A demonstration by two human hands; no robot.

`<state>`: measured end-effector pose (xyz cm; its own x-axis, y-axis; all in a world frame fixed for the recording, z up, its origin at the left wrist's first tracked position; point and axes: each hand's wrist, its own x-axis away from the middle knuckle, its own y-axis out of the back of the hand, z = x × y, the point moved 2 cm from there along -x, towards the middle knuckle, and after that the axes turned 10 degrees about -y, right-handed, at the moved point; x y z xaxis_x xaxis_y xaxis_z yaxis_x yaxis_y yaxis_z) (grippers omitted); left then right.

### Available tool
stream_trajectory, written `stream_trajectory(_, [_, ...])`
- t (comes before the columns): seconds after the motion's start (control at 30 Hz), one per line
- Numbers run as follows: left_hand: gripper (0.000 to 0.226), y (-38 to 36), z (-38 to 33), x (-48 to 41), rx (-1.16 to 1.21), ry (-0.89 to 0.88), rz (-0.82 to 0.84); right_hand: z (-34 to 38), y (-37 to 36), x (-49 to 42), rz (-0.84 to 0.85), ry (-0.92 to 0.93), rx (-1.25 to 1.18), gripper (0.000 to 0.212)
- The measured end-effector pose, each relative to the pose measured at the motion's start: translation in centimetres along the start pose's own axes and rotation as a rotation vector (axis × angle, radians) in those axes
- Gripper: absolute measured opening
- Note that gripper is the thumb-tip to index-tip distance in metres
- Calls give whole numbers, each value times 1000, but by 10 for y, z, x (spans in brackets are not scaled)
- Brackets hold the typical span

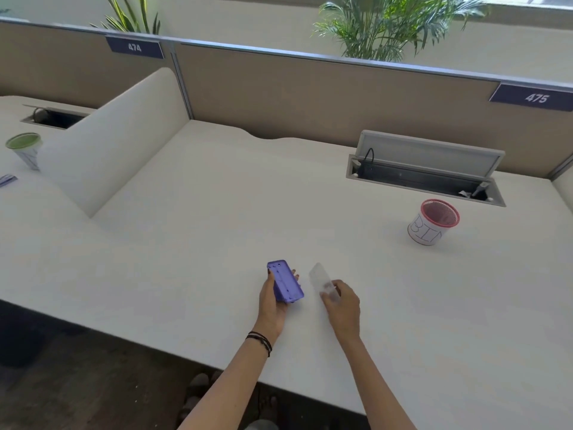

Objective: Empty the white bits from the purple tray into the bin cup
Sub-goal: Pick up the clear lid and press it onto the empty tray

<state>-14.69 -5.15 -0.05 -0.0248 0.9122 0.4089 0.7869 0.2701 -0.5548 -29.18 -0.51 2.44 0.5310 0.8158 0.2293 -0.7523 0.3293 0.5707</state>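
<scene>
My left hand (271, 301) grips the purple tray (285, 282) from its left side and holds it tilted just above the white desk. A few small white bits show on the tray's face. My right hand (341, 304) holds a clear plastic lid (321, 280) by its near end, a little to the right of the tray and apart from it. The bin cup (435, 223), a pink mesh cup wrapped in white paper marked BIN, stands upright far to the right and further back.
An open cable hatch (424, 175) lies in the desk behind the bin cup. A white divider panel (114, 141) slants across the left. Beyond it stands a green-rimmed cup (26, 148). The desk's front edge (217, 364) runs near my forearms.
</scene>
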Motion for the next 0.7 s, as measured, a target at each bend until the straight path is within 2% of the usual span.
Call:
stream_trajectory(0.07, [49,-2,4,1,0,18,20,9,1,-2,-103,21,-26,10])
stream_trajectory(0.13, [47,-3,6,0,-12,29,51,20,0,-3,-130,97,-29,14])
stream_trajectory(0.3, [36,-5,7,-3,-117,26,113,36,-12,0,-9,341,139,29])
stream_trajectory(0.5, [32,-6,4,-3,-217,40,96,42,-18,7,98,422,209,32])
stream_trajectory(0.7, [36,-7,2,-2,-251,46,92,41,-22,7,122,567,425,32])
